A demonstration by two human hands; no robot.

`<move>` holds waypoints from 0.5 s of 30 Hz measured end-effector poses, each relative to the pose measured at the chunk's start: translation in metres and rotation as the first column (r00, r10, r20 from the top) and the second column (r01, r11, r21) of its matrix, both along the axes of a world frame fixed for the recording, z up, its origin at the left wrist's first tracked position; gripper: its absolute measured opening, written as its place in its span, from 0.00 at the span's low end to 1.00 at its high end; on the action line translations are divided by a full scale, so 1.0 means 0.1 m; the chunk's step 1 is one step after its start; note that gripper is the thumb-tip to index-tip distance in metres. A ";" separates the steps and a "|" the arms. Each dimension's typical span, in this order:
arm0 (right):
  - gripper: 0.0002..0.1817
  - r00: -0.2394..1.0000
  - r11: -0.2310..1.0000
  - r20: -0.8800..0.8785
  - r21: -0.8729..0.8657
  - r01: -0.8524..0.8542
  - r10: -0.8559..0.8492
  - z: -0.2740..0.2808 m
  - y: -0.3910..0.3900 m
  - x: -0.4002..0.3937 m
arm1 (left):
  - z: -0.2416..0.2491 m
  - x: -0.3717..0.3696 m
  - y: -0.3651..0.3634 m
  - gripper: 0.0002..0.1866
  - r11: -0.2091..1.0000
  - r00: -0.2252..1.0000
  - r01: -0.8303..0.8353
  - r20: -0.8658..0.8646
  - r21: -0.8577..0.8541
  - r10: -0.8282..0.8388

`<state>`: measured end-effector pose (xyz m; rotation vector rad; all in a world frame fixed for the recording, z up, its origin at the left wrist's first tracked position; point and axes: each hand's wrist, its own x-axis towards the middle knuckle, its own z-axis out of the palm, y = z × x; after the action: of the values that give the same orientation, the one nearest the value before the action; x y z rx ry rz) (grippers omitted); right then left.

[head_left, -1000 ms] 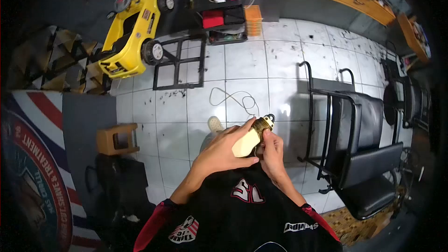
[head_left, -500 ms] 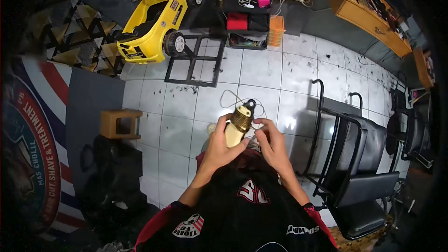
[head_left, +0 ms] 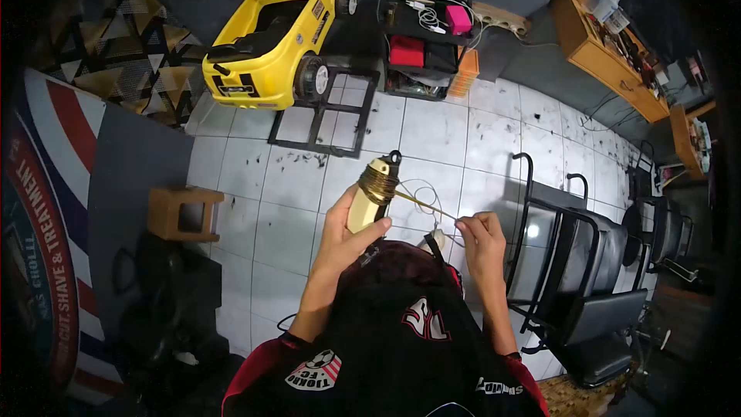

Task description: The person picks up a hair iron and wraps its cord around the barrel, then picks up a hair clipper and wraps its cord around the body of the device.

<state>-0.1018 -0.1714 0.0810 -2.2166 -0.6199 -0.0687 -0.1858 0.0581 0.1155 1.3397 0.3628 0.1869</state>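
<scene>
A cream-coloured device (head_left: pixel 361 212) with a black loop at its top leans in my left hand (head_left: pixel 346 232), whose fingers wrap round its lower body. Brown cord (head_left: pixel 379 184) is coiled round its upper part. From the coil a stretch of the cord runs taut to my right hand (head_left: pixel 482 238), which pinches it to the right of the device. A thin loop of cord hangs below, above the tiled floor.
A yellow toy car (head_left: pixel 266 54) and a black frame (head_left: pixel 332 112) are at the upper left. A brown stool (head_left: pixel 184 215) stands left, a black chair (head_left: pixel 590 255) right. Beyond are a black shelf (head_left: pixel 421 19) and a wooden drawer cabinet (head_left: pixel 610 62).
My right hand has moved right, away from the device, drawing a length of cord out straight. The device and my left hand have shifted slightly left. The camera view has turned a little.
</scene>
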 end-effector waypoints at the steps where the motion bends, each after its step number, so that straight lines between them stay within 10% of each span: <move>1: 0.06 0.998 0.999 -0.051 0.015 0.041 -0.040 0.02 0.05 -0.02 | -0.01 -0.01 0.11 0.26 1.000 1.000 0.003 0.003 -0.023 -0.003; 15: 0.09 0.998 0.978 0.034 -0.198 0.064 -0.059 0.56 0.48 -0.34 | -0.05 -0.02 1.09 0.24 0.999 0.997 0.046 -0.057 -0.021 -0.047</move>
<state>-0.1363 -0.1236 0.1372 -2.4326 -0.5951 -0.0723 -0.1874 0.1673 0.1100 1.3350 0.3805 0.1062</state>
